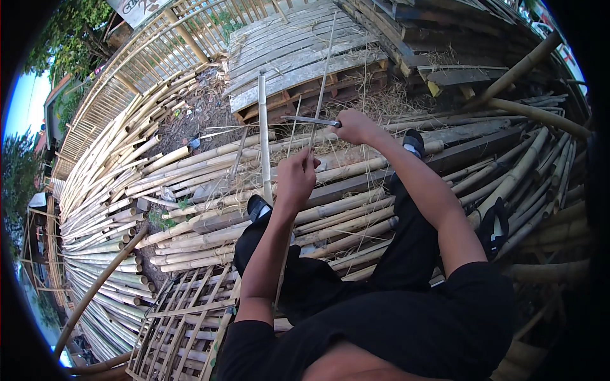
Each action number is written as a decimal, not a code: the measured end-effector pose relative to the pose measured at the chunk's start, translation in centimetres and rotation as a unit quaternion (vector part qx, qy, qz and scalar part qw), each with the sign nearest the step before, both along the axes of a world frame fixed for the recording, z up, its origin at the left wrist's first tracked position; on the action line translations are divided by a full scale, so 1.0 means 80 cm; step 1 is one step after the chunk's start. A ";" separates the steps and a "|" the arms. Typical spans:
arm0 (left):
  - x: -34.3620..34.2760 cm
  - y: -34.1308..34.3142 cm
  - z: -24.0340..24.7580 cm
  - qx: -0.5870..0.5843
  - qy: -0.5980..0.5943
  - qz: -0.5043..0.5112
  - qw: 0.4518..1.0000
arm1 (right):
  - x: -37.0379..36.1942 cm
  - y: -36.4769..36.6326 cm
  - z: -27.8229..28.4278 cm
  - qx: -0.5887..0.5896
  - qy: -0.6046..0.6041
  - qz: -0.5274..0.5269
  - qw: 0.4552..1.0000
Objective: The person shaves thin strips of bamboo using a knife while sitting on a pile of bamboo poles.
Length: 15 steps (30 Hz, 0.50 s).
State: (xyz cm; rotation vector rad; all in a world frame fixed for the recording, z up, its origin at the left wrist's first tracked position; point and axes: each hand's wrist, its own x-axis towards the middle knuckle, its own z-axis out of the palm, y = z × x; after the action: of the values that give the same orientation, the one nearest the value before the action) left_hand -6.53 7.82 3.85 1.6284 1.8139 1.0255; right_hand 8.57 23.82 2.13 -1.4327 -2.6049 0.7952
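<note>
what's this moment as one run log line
left hand: gripping thin strip | right hand: holding knife, blade across strip | below: bamboo poles

knife (306, 119) across strip (325, 70) | pallet (279, 60) beyond both | poles (109, 166) left of pallet | lattice (190, 309) near-left

Knife handle (337, 124) mostly hidden

Cut-off lettering (132, 6) on white sign (137, 21)
</note>
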 end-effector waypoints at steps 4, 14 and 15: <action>-0.005 -0.004 -0.007 0.030 0.009 -0.009 0.999 | -0.002 0.004 0.000 0.008 -0.022 -0.005 1.000; 0.003 -0.026 0.005 -0.004 -0.056 -0.053 0.997 | 0.111 0.124 -0.075 0.018 0.134 -0.374 0.917; 0.007 -0.027 0.003 -0.026 -0.093 -0.049 0.994 | 0.116 0.121 -0.074 0.012 0.149 -0.389 0.909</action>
State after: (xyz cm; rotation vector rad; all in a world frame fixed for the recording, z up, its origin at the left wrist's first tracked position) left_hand -5.94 5.70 4.09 1.5210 1.6109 1.0405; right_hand 17.84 33.53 -3.82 -1.9307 -1.5881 0.7611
